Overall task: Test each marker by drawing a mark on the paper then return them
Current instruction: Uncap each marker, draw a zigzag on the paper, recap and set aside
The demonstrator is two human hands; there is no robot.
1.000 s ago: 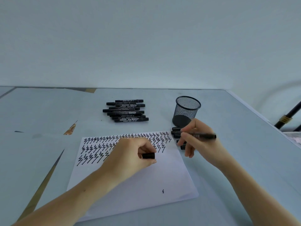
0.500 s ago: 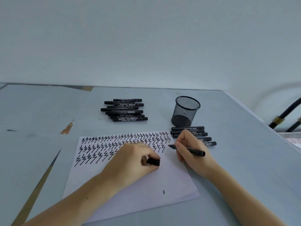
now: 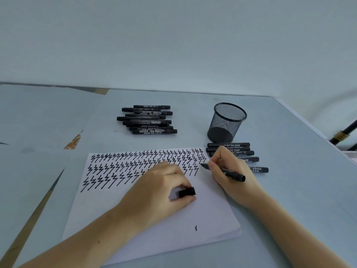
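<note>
Right hand [image 3: 231, 175] grips an uncapped black marker [image 3: 225, 171] in a writing hold, tip pointing left, at the right edge of the paper [image 3: 173, 225], just beside the end of the second zigzag row. Left hand [image 3: 160, 192] rests on the paper, fingers curled, pinching the black cap [image 3: 187, 192] between thumb and fingers. Zigzag marks [image 3: 119, 167] fill three rows ahead of and left of the left hand; one small stray mark [image 3: 196, 228] sits on the paper near the bottom, below and right of the left hand. Just behind the right hand: row of capped markers [image 3: 231, 149] on the table [image 3: 289, 190], labels partly readable, "700" legible, rest too small. Mesh pen cup [image 3: 227, 122] further behind the right hand, upright, looks empty. Second pile of markers [image 3: 147, 119] well ahead of the left hand, "700" on the nearest label, other print unreadable.
</note>
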